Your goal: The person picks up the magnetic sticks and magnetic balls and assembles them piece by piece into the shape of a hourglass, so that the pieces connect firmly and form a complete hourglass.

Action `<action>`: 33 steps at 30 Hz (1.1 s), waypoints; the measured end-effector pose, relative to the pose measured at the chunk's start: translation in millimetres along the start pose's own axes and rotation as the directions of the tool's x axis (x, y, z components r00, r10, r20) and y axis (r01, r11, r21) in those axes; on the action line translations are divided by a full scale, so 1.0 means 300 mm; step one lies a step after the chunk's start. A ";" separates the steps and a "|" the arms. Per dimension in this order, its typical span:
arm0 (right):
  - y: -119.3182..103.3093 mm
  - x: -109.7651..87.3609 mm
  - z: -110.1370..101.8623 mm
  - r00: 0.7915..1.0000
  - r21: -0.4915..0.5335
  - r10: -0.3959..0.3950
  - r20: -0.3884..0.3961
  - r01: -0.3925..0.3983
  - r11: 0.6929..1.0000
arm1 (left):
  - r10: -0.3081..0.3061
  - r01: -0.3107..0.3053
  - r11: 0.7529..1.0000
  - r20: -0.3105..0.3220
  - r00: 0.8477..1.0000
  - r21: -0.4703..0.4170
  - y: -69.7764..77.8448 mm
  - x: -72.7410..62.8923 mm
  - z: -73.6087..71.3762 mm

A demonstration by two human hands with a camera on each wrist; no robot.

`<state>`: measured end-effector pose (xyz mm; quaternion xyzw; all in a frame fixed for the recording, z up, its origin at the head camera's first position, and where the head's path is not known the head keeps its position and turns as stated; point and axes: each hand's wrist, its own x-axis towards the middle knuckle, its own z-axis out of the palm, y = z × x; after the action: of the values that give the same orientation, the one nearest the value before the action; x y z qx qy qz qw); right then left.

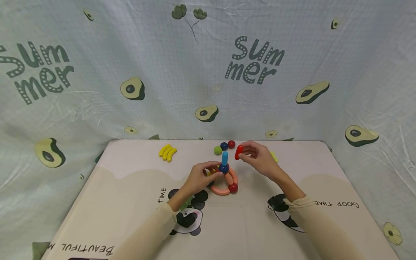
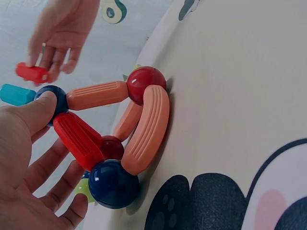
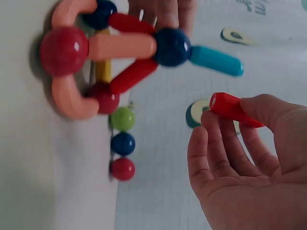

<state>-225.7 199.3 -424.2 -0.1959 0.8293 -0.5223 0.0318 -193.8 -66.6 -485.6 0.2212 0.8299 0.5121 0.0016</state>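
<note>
My left hand (image 1: pixel 197 177) pinches the dark blue ball (image 3: pixel 172 47) at the top of a pyramid-like frame of balls and ribbed sticks. From that ball a light blue stick (image 1: pixel 225 159) points upward. Red sticks (image 2: pixel 79 141) and a straight salmon stick (image 3: pixel 122 46) slope down to the base. Curved salmon sticks (image 2: pixel 148 134), a yellow piece (image 3: pixel 102 67), red balls (image 1: pixel 233 187) and a lower dark blue ball (image 2: pixel 113 184) form the base on the table. Between thumb and fingertips, my right hand (image 1: pixel 257 157) holds a loose red stick (image 3: pixel 230 108), apart from the light blue stick.
Behind the frame lie a green ball (image 1: pixel 217 150), a dark blue ball (image 1: pixel 224 146) and a red ball (image 1: pixel 231 144). Curved yellow sticks (image 1: pixel 169 153) lie at the back left. A yellow-green piece (image 1: pixel 274 156) shows partly behind the right hand. A patterned curtain (image 1: pixel 169 108) hangs behind the table.
</note>
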 end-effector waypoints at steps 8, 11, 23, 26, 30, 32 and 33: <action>-0.010 -0.010 0.068 1.000 0.112 -0.025 0.002 0.024 0.993 | 0.004 -0.004 1.000 -0.001 1.000 0.001 0.000 0.002 0.001; -0.008 -0.015 0.083 1.000 0.124 -0.027 0.002 0.026 0.992 | 0.012 -0.012 1.000 -0.002 1.000 0.003 -0.005 0.003 0.002; -0.006 -0.024 0.112 1.000 0.094 -0.021 0.008 0.020 0.995 | 0.017 -0.017 1.000 -0.008 1.000 0.009 -0.006 0.001 0.002; 0.001 -0.026 0.117 1.000 0.089 -0.002 0.004 0.001 0.996 | 0.013 -0.013 1.000 -0.007 1.000 0.009 -0.006 0.000 0.003; 0.010 -0.030 0.125 1.000 0.108 0.009 -0.005 -0.009 0.994 | 0.018 -0.018 1.000 -0.014 1.000 0.009 -0.008 0.001 0.002; 0.013 -0.033 0.129 1.000 0.119 0.018 -0.009 -0.017 0.993 | 0.021 -0.021 1.000 -0.013 1.000 0.006 -0.009 0.001 0.002; 0.016 -0.035 0.132 1.000 0.124 0.021 -0.010 -0.019 0.992 | 0.021 -0.021 1.000 -0.012 1.000 0.005 -0.009 0.000 0.002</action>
<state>-207.3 171.2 -447.7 -0.1823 0.7973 -0.5737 0.0447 -194.8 -67.1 -488.2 0.2268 0.8287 0.5115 -0.0096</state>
